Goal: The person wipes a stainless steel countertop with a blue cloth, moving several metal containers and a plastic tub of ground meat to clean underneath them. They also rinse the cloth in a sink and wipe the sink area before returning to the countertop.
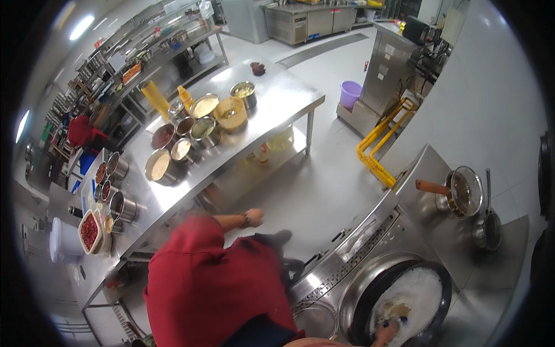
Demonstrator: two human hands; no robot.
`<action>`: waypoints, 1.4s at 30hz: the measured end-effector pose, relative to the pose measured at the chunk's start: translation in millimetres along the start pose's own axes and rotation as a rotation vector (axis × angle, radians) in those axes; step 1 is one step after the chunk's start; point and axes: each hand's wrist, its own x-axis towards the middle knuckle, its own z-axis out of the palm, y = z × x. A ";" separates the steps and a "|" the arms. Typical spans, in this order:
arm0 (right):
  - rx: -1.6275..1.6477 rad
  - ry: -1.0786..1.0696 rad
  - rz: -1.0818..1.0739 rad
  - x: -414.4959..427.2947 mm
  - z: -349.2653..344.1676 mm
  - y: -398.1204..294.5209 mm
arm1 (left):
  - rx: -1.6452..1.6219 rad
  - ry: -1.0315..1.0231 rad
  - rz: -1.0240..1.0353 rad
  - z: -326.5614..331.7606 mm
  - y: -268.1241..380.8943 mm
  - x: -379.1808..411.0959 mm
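Note:
My right hand (385, 333) reaches into a large black wok (443, 277) on the range at lower right. Its fingers are around a dark blue item (403, 319), mostly hidden by the hand and foam, so its kind is unclear. White foam (416, 288) covers most of the wok's inside, with a brownish patch (396, 309) just beyond the fingers. My left hand (255, 217), with a band at the wrist, hangs over the floor between range and worktable. Its fingers are curled in and nothing shows in them.
A steel worktable (286, 89) bears several steel pots, a yellow tub (230, 113) and a container of red pieces (89, 232). Behind the wok are a wooden-handled strainer (466, 191) and a ladle (488, 217). Yellow pipes (375, 160) run beside the range. Another person (81, 131) stands far left.

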 end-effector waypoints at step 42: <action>1.920 0.429 -0.170 -112.5 -195.3 -69.1 | -0.767 -1.802 0.407 54.1 608.2 -256.8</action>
